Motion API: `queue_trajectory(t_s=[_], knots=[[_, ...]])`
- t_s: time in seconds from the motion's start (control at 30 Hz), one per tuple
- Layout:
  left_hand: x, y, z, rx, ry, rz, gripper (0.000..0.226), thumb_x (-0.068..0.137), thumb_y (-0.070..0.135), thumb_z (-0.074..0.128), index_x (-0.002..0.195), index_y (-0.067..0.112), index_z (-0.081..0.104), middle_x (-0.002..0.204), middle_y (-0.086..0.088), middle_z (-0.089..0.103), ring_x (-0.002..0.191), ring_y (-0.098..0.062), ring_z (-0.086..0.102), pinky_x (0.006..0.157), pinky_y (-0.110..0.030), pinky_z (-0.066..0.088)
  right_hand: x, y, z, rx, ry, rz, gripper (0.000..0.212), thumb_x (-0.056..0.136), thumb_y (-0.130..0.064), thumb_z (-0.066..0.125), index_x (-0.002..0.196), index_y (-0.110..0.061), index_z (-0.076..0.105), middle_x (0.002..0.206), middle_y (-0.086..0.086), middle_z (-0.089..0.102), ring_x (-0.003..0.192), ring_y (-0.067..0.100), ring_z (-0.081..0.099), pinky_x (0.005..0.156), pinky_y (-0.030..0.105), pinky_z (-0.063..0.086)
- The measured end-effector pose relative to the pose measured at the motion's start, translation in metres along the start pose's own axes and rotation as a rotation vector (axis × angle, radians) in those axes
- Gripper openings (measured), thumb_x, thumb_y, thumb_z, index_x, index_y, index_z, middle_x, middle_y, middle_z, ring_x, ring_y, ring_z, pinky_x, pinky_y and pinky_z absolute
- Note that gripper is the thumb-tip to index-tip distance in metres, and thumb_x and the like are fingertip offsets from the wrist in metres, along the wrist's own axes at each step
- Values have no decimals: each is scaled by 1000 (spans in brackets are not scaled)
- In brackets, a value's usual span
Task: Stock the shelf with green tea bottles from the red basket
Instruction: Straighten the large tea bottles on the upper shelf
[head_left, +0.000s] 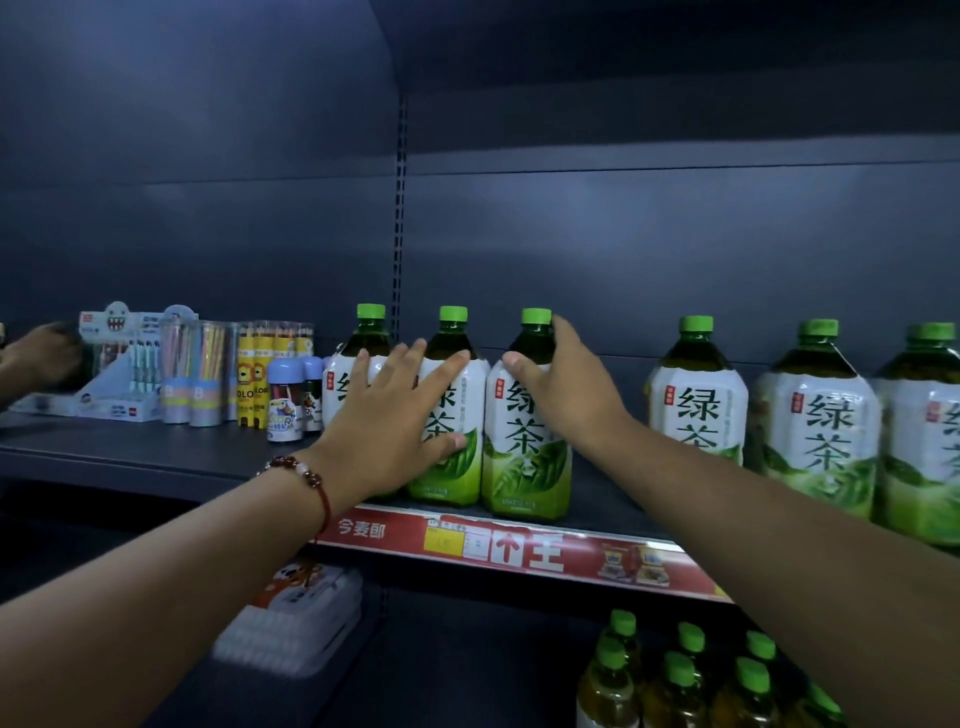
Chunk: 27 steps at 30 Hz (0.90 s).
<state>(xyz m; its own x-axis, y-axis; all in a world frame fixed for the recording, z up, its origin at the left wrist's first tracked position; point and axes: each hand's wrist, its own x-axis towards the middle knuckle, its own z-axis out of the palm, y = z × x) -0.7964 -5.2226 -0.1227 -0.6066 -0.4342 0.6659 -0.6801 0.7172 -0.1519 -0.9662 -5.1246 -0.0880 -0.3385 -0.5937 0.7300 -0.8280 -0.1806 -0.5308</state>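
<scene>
A dark grey-blue metal shelving unit (208, 457) fills the view, lit dimly, with faint pale patches of light on its back panel (623, 249). The panel is divided by a slotted vertical upright (400, 208). An upper shelf edge (675, 156) is seen as a dark band across the top right. The front edge of the middle shelf is fitted with a red price strip (519, 551) printed in white characters, with a yellow tag (444, 540) set on it. Below, a lower shelf level is seen in deep shadow. No floor, window or lamp can be made out.
</scene>
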Motion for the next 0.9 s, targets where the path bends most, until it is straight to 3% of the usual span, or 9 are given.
queue_trajectory(t_s=[0.1, 0.17, 0.23, 0.3, 0.4, 0.53, 0.63, 0.7, 0.9], knots=[[-4, 18, 0, -77, 65, -32, 84, 93, 65, 46, 158, 32, 4, 166, -14, -1, 153, -33, 1, 122, -56, 4, -1, 0, -9, -98, -110, -24, 41, 96, -42, 57, 129, -24, 41, 113, -5, 62, 100, 16, 61, 77, 30, 43], [-3, 34, -3, -91, 127, 17, 84, 91, 65, 48, 157, 34, 7, 166, -14, 1, 153, -34, 4, 122, -56, 6, 0, 1, -21, -202, -207, -29, 53, 97, -45, 54, 140, -21, 36, 132, 3, 59, 119, 23, 58, 85, 31, 43], [5, 46, -6, -45, 103, 72, 89, 88, 69, 49, 157, 39, 1, 166, -13, -1, 153, -33, 1, 122, -57, 4, 0, 4, -40, -357, -221, -45, 73, 97, -47, 52, 154, -13, 21, 155, 8, 38, 142, 24, 37, 106, 32, 34], [17, 53, -9, 38, 53, 92, 100, 82, 76, 51, 155, 42, -8, 167, -13, -2, 153, -35, -2, 121, -60, 2, 1, 11, -63, -521, -103, -95, 79, 97, -48, 53, 156, -10, 17, 161, 10, 26, 148, 23, 23, 117, 34, 21], [30, 54, -12, 55, -29, 86, 113, 76, 78, 57, 155, 41, -15, 165, -14, 11, 153, -36, -1, 121, -61, 1, 9, 32, -97, -505, 78, 4, 84, 92, -44, 62, 155, -8, 20, 158, 15, 28, 146, 30, 26, 119, 40, 24], [32, 55, -14, 39, -69, 114, 114, 79, 74, 58, 156, 34, -16, 158, -7, 32, 153, -33, 3, 121, -59, 3, 6, 55, -115, -410, 32, 252, 95, 87, -37, 70, 156, -12, 10, 154, 15, 32, 139, 33, 36, 108, 42, 36], [32, 58, -13, 48, -66, 113, 114, 80, 73, 58, 156, 32, -16, 157, -8, 34, 152, -34, 6, 122, -57, 7, 5, 65, -112, -337, 48, 336, 68, 88, -42, 67, 140, -11, 37, 131, 15, 57, 110, 31, 56, 83, 33, 41], [32, 59, -14, 61, -64, 112, 113, 80, 73, 57, 156, 32, -16, 156, -8, 35, 152, -35, 7, 122, -56, 10, 4, 67, -112, -341, 62, 336, 52, 86, -46, 66, 123, -13, 50, 115, 10, 62, 94, 27, 56, 76, 31, 39], [30, 58, -15, 76, -63, 120, 113, 79, 75, 55, 156, 32, -17, 157, -8, 34, 152, -34, 7, 122, -54, 11, -1, 61, -115, -354, 57, 330, 47, 86, -47, 66, 118, -15, 52, 101, 3, 58, 86, 23, 52, 74, 31, 40]])
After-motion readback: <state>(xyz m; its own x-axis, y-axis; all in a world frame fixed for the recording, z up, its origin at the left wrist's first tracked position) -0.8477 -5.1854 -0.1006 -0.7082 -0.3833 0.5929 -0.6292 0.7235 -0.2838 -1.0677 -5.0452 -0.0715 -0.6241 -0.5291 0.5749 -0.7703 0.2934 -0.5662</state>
